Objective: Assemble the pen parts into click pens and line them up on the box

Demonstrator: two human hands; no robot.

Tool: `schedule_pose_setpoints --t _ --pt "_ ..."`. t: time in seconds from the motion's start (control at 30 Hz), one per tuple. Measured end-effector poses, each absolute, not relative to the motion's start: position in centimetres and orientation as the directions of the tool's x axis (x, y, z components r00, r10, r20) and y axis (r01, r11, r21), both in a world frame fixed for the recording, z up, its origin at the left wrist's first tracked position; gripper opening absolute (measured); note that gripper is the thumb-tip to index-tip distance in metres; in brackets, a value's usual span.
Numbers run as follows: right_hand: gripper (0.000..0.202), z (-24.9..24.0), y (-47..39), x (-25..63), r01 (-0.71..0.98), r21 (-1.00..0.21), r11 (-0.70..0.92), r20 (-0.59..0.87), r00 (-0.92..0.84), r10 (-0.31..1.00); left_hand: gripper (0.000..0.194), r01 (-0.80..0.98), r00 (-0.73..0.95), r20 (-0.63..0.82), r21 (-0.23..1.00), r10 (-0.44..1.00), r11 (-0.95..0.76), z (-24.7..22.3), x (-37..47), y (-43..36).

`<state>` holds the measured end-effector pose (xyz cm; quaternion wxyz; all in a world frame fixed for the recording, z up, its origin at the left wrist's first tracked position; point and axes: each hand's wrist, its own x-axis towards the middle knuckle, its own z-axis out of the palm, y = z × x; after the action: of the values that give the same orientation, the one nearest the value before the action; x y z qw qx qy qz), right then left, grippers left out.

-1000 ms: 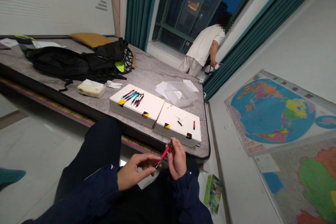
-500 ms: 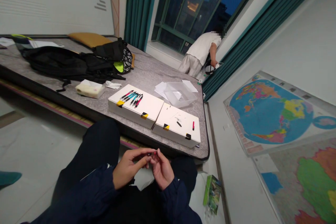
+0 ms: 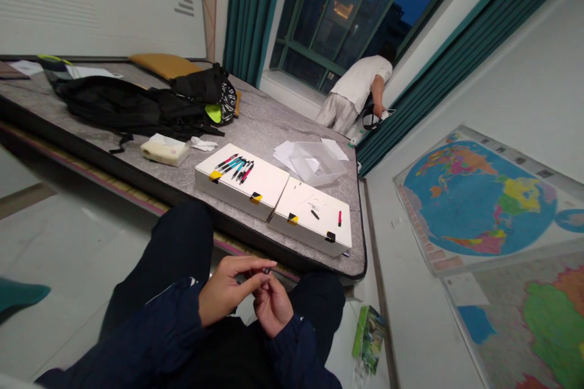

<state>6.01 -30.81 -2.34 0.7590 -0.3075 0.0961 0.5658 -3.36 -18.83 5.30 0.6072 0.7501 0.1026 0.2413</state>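
Red, teal and black are recorded across the pens (image 3: 236,167). White is noted on the boxes (image 3: 267,188), broken by tabs (image 3: 215,176) in yellow and black. The mattress (image 3: 269,115) is patterned in mottled grey; navy is observed on the sleeves (image 3: 159,328).

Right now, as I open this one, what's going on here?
A person's left hand pinches a small dark piece, mostly hidden by the fingers, with the right hand close against it. Ahead, a row of pens lies on the left white box; a red piece and a black piece lie on the right white box. Another person bends near the window.
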Motion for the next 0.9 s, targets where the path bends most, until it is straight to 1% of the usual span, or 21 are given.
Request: schedule_pose_setpoints --t 0.1,0.2,0.27,0.3,0.37,0.43,0.47,0.53,0.6,0.67,0.73,0.8,0.9 --pt "0.022 -2.3 -30.8 6.2 -0.914 -0.371 0.162 -0.482 0.339 0.808 0.022 -0.140 0.862 0.238 0.960 0.448 -0.241 5.3 -3.4 -18.8" --pt "0.031 -2.5 -31.2 6.9 -0.899 -0.396 0.188 -0.477 0.376 0.794 0.024 -0.121 0.872 0.197 0.974 0.448 -0.192 4.9 -3.3 -18.6" --pt "0.035 -2.4 -31.6 7.8 -0.850 -0.464 0.251 -0.470 0.476 0.743 0.026 -0.095 0.880 0.151 0.985 0.449 -0.146 4.2 -3.3 -18.2" --pt "0.035 -2.2 -31.9 8.5 -0.802 -0.525 0.283 -0.452 0.545 0.706 0.026 -0.070 0.882 0.124 0.989 0.454 -0.132 3.8 -3.2 -18.0" --pt "0.032 -1.4 -32.7 10.0 -0.649 -0.696 0.306 -0.374 0.692 0.618 0.026 -0.006 0.885 0.068 0.991 0.461 -0.135 3.0 -3.0 -17.6" --pt "0.029 0.0 -33.4 11.5 -0.437 -0.865 0.246 -0.249 0.800 0.545 0.027 0.053 0.897 0.024 0.985 0.441 -0.162 2.2 -2.8 -17.4" --pt "0.028 0.8 -33.8 12.0 -0.328 -0.925 0.193 -0.182 0.827 0.531 0.028 0.069 0.905 0.012 0.982 0.425 -0.175 1.9 -2.7 -17.5" --pt "0.027 2.4 -34.2 12.5 -0.131 -0.988 0.076 -0.068 0.830 0.554 0.028 0.077 0.923 0.006 0.977 0.385 -0.198 1.5 -2.4 -17.9" --pt "0.025 3.7 -34.2 12.3 0.034 -0.999 -0.030 0.008 0.786 0.618 0.026 0.059 0.931 0.032 0.970 0.363 -0.236 1.5 -2.2 -18.5" --pt "0.023 4.5 -34.1 11.8 0.158 -0.982 -0.107 0.046 0.739 0.672 0.021 0.023 0.935 0.082 0.957 0.346 -0.288 1.8 -2.0 -19.1" --pt "0.022 4.9 -33.8 11.4 0.223 -0.963 -0.151 0.053 0.707 0.705 0.019 -0.019 0.934 0.130 0.949 0.333 -0.316 2.1 -1.9 -19.6" --pt "0.024 4.9 -33.7 11.2 0.260 -0.946 -0.193 0.039 0.682 0.730 0.022 -0.044 0.932 0.152 0.948 0.329 -0.314 2.3 -1.9 -19.8" --pt "0.035 4.9 -33.5 11.2 0.356 -0.899 -0.257 0.033 0.638 0.770 0.025 -0.046 0.933 0.157 0.944 0.323 -0.326 2.4 -2.1 -20.1"
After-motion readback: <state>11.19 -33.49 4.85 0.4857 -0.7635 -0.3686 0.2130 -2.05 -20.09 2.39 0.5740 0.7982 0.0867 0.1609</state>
